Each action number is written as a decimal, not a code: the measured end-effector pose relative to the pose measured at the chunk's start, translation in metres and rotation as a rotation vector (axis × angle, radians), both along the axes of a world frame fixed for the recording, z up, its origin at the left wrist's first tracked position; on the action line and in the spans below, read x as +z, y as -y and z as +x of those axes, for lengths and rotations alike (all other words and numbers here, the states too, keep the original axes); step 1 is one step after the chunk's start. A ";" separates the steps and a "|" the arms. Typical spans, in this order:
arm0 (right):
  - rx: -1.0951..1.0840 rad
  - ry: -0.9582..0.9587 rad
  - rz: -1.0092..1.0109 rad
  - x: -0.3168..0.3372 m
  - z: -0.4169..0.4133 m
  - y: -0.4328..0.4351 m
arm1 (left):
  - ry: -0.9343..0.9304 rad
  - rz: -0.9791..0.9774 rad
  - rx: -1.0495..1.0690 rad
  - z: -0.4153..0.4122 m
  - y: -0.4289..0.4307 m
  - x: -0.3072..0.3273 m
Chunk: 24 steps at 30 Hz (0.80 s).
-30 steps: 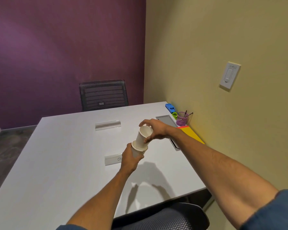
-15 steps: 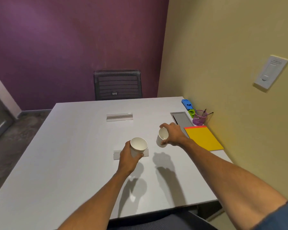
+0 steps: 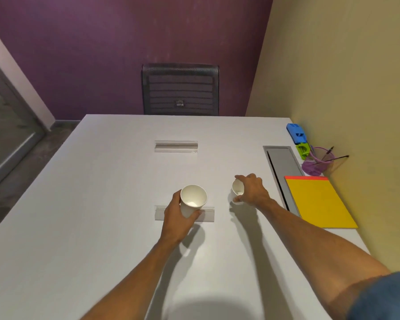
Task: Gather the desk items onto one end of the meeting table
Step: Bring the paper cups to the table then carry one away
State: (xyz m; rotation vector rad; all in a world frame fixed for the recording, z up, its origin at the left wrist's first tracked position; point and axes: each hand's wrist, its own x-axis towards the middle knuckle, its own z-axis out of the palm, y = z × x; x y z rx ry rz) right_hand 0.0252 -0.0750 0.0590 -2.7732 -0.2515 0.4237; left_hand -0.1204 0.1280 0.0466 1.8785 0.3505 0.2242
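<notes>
Right hand [image 3: 252,191] hides cup [image 3: 237,188] (partly).

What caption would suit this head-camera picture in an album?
Left hand grips one paper cup, right hand a second cup, at a white table with a yellow pad.

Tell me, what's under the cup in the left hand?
A clear plastic strip lies on the table below the paper cup. Its two ends show; the left hand and cup hide its middle. Whether the cup touches it is unclear.
</notes>
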 end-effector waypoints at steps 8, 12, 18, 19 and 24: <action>0.016 -0.015 -0.054 -0.032 0.024 -0.001 | -0.038 0.008 0.043 0.017 0.008 -0.027; 0.001 -0.019 -0.043 -0.039 0.027 0.001 | -0.045 0.001 0.053 0.019 0.014 -0.033; -0.027 0.007 0.016 -0.033 0.019 0.003 | -0.028 -0.003 0.082 0.018 0.019 -0.028; -0.037 0.039 0.026 -0.032 0.015 0.004 | -0.025 -0.006 0.083 0.017 0.019 -0.025; -0.020 0.216 -0.027 -0.017 -0.010 -0.003 | -0.009 -0.017 0.087 0.005 0.017 -0.007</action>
